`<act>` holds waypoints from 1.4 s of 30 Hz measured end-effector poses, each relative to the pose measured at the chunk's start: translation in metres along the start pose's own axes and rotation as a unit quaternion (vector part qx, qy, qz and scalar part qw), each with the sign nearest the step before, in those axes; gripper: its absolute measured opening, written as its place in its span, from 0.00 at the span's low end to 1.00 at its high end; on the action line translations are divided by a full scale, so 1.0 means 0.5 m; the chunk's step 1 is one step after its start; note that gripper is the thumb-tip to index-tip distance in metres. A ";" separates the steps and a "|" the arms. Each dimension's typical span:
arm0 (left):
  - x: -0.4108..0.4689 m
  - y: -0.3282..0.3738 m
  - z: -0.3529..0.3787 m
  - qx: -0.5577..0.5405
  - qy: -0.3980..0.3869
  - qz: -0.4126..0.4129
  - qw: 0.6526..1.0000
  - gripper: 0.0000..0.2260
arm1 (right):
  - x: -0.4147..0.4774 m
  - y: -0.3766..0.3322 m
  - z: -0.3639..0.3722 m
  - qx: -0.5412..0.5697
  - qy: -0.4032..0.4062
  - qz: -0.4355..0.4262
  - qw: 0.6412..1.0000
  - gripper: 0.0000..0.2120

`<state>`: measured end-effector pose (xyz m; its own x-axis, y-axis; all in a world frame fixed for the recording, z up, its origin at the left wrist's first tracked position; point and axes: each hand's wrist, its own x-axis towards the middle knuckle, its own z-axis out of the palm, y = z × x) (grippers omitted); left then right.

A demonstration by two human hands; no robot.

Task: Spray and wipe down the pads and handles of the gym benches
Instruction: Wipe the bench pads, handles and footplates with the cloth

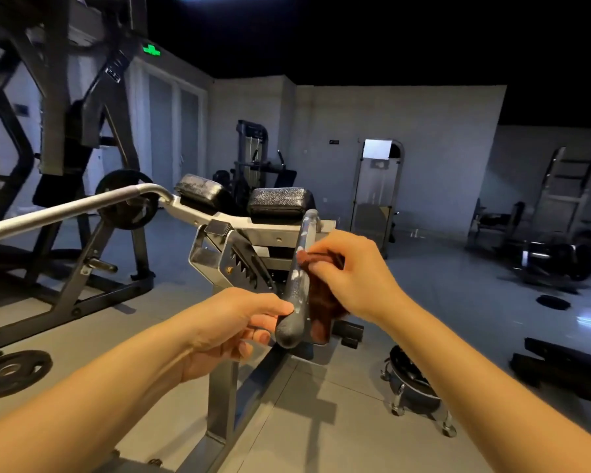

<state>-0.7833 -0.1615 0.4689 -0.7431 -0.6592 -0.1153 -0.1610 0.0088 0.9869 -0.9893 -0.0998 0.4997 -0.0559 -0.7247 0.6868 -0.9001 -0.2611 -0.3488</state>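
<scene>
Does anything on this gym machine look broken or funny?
Yes. The dark handle that the right hand presses a brown cloth against has pale patches, like worn or chipped coating. The left pad behind it looks scuffed and whitish too.

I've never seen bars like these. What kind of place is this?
Probably a gym: a weight plate lies on the floor, a bench has black pads, and a cable machine stands behind.

We log the left hand [232, 322] pinching the near end of the bench's worn, paint-flecked handle [297, 285]. We see the right hand [352, 274] holding a brown cloth [321, 302] against its shaft. Two black pads [280, 199] sit beyond, side by side.
</scene>
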 end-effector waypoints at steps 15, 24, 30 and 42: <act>-0.026 -0.030 0.030 0.031 0.119 0.092 0.988 0.09 | 0.158 0.066 0.015 -0.124 0.009 0.050 0.991 0.07; -0.039 -0.026 0.017 0.119 0.038 0.141 0.982 0.09 | -0.113 -0.074 -0.023 -0.042 -0.060 -0.107 0.992 0.07; -0.036 -0.027 0.011 0.140 0.051 0.117 0.982 0.24 | 0.091 0.022 -0.003 -0.123 -0.026 -0.004 0.992 0.07; -0.037 -0.033 0.019 0.119 0.072 0.131 0.981 0.25 | 0.060 -0.016 -0.012 -0.107 -0.069 -0.029 0.991 0.05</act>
<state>-0.7731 -0.1423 0.4539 -0.6821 -0.7102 0.1740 -0.1367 0.3576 0.9238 -0.9862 -0.1156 0.5271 0.0445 -0.7964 0.6031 -0.9721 -0.1736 -0.1575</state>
